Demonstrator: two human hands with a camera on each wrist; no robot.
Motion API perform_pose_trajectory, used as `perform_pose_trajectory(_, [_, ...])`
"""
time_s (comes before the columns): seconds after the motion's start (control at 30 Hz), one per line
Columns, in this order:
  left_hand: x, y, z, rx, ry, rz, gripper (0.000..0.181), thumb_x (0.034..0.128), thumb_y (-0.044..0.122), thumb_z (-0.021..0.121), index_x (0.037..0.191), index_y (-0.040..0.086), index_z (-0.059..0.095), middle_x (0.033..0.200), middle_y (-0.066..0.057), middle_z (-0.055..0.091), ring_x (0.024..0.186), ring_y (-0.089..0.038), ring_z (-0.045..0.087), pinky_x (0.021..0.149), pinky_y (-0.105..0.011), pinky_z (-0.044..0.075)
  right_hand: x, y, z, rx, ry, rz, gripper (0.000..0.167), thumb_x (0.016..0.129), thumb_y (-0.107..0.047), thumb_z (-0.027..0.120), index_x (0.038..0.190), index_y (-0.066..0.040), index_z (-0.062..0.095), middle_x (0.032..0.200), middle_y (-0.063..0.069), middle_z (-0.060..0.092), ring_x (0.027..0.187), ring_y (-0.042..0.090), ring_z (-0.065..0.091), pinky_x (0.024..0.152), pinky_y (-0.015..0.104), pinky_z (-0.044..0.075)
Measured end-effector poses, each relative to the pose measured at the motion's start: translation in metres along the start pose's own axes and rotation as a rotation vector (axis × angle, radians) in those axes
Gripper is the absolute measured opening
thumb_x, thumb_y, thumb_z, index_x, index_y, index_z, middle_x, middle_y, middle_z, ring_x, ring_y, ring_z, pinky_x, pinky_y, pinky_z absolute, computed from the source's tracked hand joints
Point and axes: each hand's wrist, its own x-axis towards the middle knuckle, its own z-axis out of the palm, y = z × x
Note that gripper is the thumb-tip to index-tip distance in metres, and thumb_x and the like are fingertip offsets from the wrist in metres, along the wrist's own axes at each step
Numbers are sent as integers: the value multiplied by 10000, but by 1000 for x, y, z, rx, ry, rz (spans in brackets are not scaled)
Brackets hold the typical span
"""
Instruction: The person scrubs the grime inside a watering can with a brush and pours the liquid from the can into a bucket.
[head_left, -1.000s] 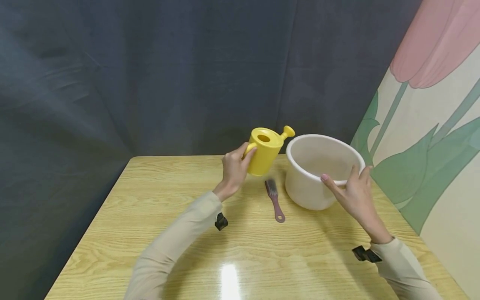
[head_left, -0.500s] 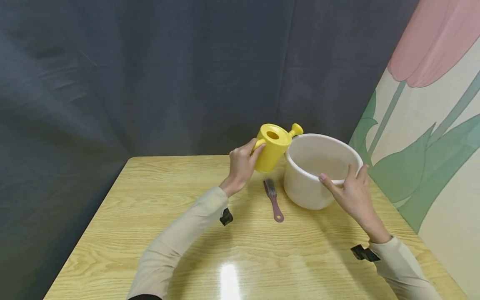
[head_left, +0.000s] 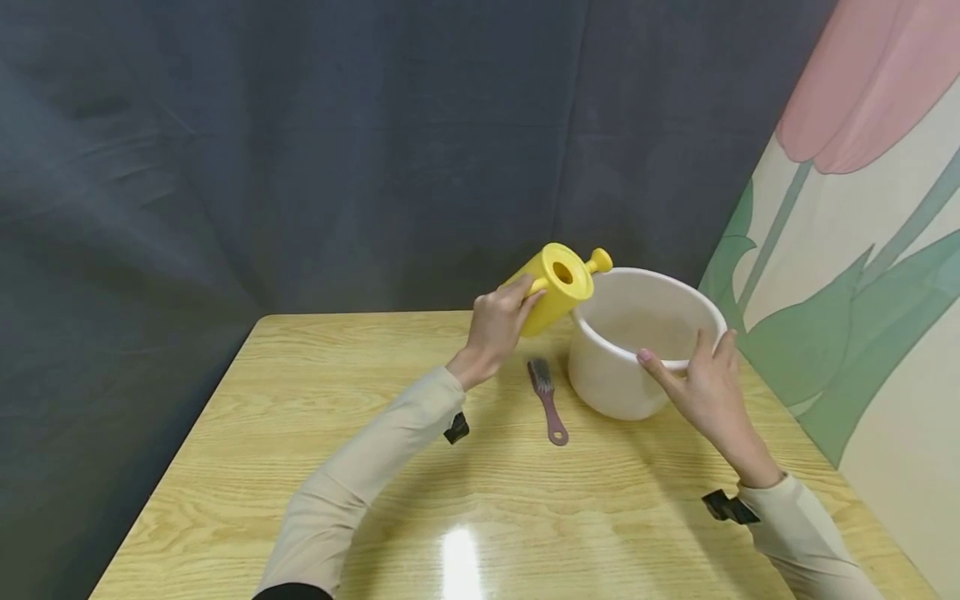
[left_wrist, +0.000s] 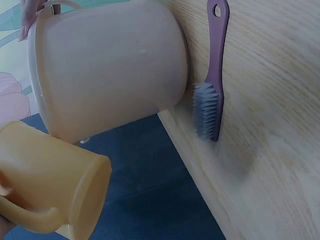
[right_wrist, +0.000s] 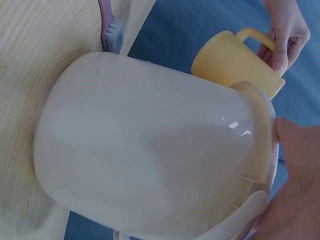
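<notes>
My left hand (head_left: pixel 497 327) grips the handle of a yellow watering can (head_left: pixel 551 292) in the head view. The can hangs above the table, tipped rightward, its spout end at the near-left rim of a white plastic bucket (head_left: pixel 618 387). My right hand (head_left: pixel 708 400) holds that bucket by its front right rim, thumb and fingers spread along it. The right wrist view shows the thumb (right_wrist: pixel 290 131) against the rim beside the bucket's handle (right_wrist: pixel 240 217). Left of the bucket lies a purple brush (head_left: pixel 547 400) with grey bristles. The bucket's bottom inside is partly hidden.
The wooden table (head_left: pixel 337 433) ends at a dark curtain (head_left: pixel 405 167) behind. A wall (head_left: pixel 892 400) painted with a pink tulip and green leaves runs along the right, close to the bucket.
My left hand has moved the watering can right and slightly up, tipping it further toward the bucket. The right hand, the bucket and the brush have stayed in place.
</notes>
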Motion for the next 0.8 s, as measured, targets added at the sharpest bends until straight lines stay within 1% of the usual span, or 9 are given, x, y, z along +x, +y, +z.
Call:
perform_pose_trajectory(0.2, [5,1,-2,9,-30,37,150,929,124,692,924,45,564,779,-55,624,556,-138,517,464,-301,478,0,0,2,7,25,-13,969,933,-520,623,1439,188,198,1464,501,-61,1301,711,82,905,856,225])
perform_pose_trajectory(0.37, [6,1,-3,3,-40,59,156,920,121,697,913,52,557,765,-49,612,564,-126,506,457,-273,466,-2,-1,1,6,21,-8,972,933,-521,622,1439,191,195,1463,504,-64,1301,715,79,918,854,217])
perform_pose_trajectory(0.43, [7,2,-4,5,-48,71,143,925,127,690,922,56,566,782,-45,627,594,-130,540,474,-273,482,-2,-1,0,7,19,-6,974,933,-520,623,1441,189,191,1463,503,-69,1302,716,72,921,855,210])
perform_pose_trajectory(0.53, [10,3,-5,19,-68,88,117,942,140,673,943,66,582,832,-40,657,683,-142,618,542,-281,533,-2,0,1,5,15,-2,980,931,-527,622,1447,183,185,1470,496,-74,1308,711,69,922,855,210])
perform_pose_trajectory(0.63, [13,5,-7,53,-89,108,95,954,148,659,973,68,611,933,-53,702,846,-172,687,652,-310,586,-2,0,1,5,16,-2,982,930,-529,623,1449,180,185,1474,491,-74,1313,704,71,925,852,212])
perform_pose_trajectory(0.7, [14,6,-8,82,-102,116,98,961,155,652,998,66,632,1025,-68,722,947,-188,696,735,-316,599,-2,0,1,6,19,-5,979,929,-527,624,1444,183,192,1474,491,-71,1317,700,70,932,848,209])
perform_pose_trajectory(0.8, [15,8,-9,113,-119,125,124,960,149,653,1042,57,663,1141,-94,713,1061,-205,675,835,-318,586,-2,0,1,8,17,-5,979,931,-527,622,1444,188,191,1476,489,-74,1323,695,62,942,845,201])
